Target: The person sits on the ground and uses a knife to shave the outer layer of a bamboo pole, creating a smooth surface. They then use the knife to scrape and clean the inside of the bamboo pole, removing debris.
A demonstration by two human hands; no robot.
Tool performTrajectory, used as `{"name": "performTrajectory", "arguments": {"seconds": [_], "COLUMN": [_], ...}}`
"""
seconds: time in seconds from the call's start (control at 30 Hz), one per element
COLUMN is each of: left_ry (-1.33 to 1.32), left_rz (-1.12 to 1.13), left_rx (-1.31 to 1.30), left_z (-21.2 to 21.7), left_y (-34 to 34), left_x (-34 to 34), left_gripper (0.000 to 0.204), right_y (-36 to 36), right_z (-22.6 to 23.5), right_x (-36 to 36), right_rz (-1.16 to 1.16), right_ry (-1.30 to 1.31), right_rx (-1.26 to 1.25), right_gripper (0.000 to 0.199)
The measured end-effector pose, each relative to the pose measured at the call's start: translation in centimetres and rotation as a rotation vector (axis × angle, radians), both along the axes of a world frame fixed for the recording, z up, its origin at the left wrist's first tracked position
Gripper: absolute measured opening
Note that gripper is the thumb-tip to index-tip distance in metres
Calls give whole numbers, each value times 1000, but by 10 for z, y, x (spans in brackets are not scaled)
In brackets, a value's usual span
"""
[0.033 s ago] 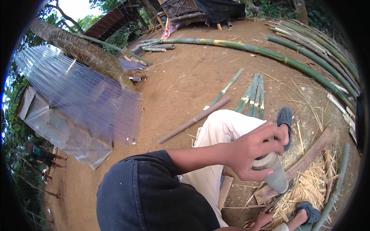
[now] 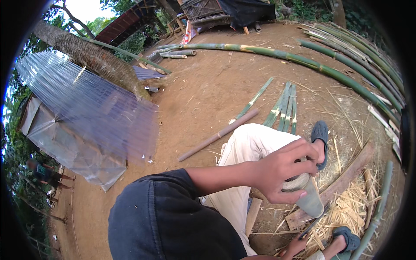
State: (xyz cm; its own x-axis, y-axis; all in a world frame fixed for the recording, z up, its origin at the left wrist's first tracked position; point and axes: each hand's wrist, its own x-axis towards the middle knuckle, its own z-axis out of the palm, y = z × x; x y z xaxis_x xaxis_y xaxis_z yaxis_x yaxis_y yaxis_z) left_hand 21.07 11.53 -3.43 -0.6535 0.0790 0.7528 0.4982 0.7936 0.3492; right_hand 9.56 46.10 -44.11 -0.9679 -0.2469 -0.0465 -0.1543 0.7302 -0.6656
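Observation:
My left hand is wrapped round a short piece of split bamboo, grey-green outside, with a rounded lower end and a pale edge along its right side. Its upper part is hidden by my fingers and palm. Low in the view, my right hand grips a dark-bladed knife, whose blade slants up to the bamboo's lower tip. Whether the blade touches it, I cannot tell. Both sit over a flat brown board on the ground, between my two dark clogs.
Pale shavings are heaped beside the board, near a green bamboo pole. Beyond my knee lie split green strips and a brown pole. Long bamboo poles curve across the back. Corrugated clear sheeting stands left, with a person beyond.
My left hand has shifted very slightly and the bamboo piece is turned a little, so more of its pale right edge shows. My right hand and the knife look unmoved.

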Motion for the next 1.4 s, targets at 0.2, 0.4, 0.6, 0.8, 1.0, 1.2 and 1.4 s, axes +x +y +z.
{"name": "performTrajectory", "arguments": {"seconds": [0.2, 0.4, 0.6, 0.8, 1.0, 1.2, 1.4], "left_ry": [-53, -12, 7, -20, 8, -72, -14], "left_rz": [165, 126, 67, -76, -34, -141, -57], "left_rx": [-6, 96, 3, -29, 4, 148, 153], "left_z": [-4, 10, 33, 76, 63, 60, 55], "left_y": [14, 22, 24, 74, 67, 48, 45], "left_x": [19, -12, -88, -163, -227, -229, -210], "left_gripper": [34, 23, 28, 30, 29, 31, 31], "right_y": [-8, 2, -6, -5, -8, -14, -25], "right_z": [16, 5, 30, 46, 49, 45, 64], "right_x": [10, 2, -2, -3, 4, 2, -10], "right_rz": [-36, -52, -58, -202, -180, -182, -199], "right_ry": [-155, -177, -97, -264, -262, -228, -185], "right_rx": [11, -10, 25, -100, -70, -47, -163], "right_gripper": [61, 64, 59, 60, 59, 54, 41]}}
